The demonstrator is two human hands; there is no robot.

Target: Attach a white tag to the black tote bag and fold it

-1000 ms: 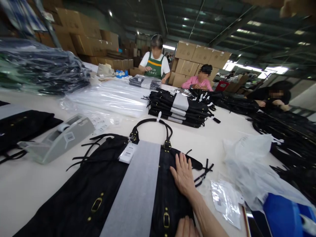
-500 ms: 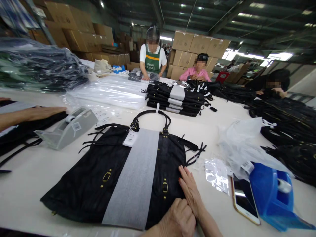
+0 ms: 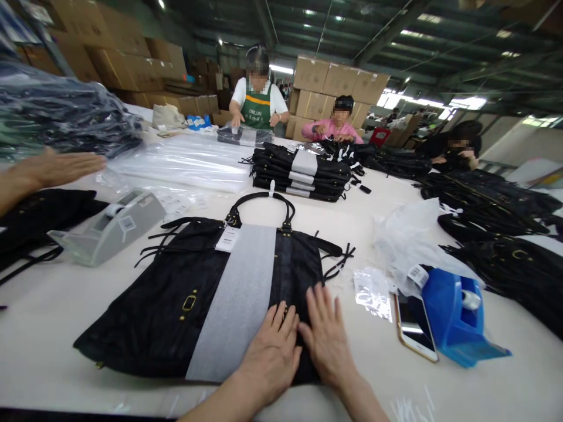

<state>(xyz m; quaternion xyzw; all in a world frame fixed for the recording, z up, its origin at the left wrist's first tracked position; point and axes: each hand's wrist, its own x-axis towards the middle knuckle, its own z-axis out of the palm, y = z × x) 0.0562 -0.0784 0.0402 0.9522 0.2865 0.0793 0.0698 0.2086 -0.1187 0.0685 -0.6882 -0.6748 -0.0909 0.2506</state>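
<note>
A black handbag (image 3: 149, 310) lies flat before me, its two looped handles pointing away. Down its middle runs a strip of grey-white paper (image 3: 237, 299), and a white tag (image 3: 227, 239) hangs near the left handle base. My left hand (image 3: 273, 349) rests palm down on the bag's right part, fingers stretched out over the right buckle, which it mostly hides. Beside it, my right hand (image 3: 328, 334) lies flat on the bag's right edge with fingers spread. Neither hand grips anything.
A grey tape dispenser (image 3: 112, 225) stands left, near another person's hand (image 3: 53, 168). To the right are a phone (image 3: 416, 325), a blue tape dispenser (image 3: 453, 316) and white plastic bags (image 3: 409, 240). Folded black bags (image 3: 303, 173) are stacked beyond. Two co-workers stand or sit across the table.
My left hand has opened from a fist and moved up and left onto the bag. My right hand has shifted slightly, fingers spread. The neighbour's hand at left has lifted off the black bag there.
</note>
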